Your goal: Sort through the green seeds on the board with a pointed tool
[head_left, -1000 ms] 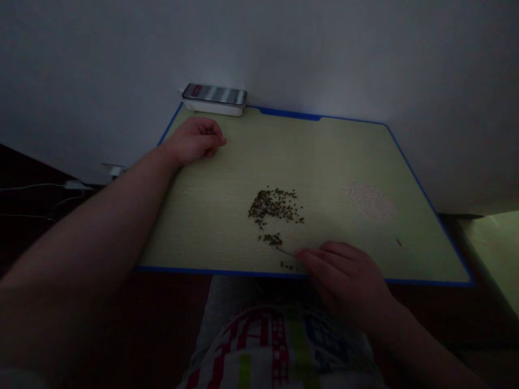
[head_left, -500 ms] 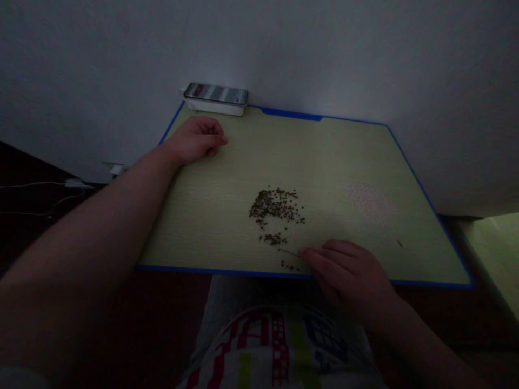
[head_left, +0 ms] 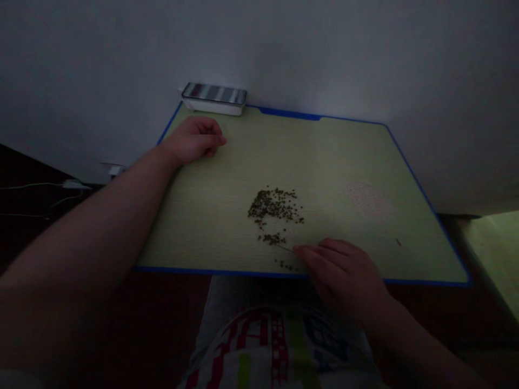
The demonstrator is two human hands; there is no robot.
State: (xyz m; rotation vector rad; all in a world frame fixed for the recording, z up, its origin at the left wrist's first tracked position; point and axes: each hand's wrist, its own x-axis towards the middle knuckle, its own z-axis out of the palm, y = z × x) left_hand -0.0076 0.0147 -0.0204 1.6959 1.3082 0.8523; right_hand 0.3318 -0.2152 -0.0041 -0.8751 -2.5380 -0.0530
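Note:
My right hand (head_left: pixel 344 270) is closed in a pinch on a thin dark stick (head_left: pixel 285 248) near the board's front edge. The stick's tip points left, at the lower side of a small cluster of beans (head_left: pixel 272 239). Just beyond lies a larger spread of small dark green beans (head_left: pixel 271 205). A short row of loose beans (head_left: pixel 286 266) sits below the stick, close to the edge. My left hand (head_left: pixel 198 139) rests on the far left of the board, fingers curled into a loose fist with nothing seen in it.
The pale yellow board (head_left: pixel 324 156) has a blue rim. A heap of pale small grains (head_left: pixel 368 201) lies at its right, with a small reddish-brown sliver (head_left: pixel 398 242) nearer me. A white box with a striped top (head_left: pixel 214 100) stands at the back left by the wall (head_left: pixel 304 54).
The stick's tip has moved slightly up and left to the small cluster. One more bean now lies at the left end of the front row. My left hand stays put.

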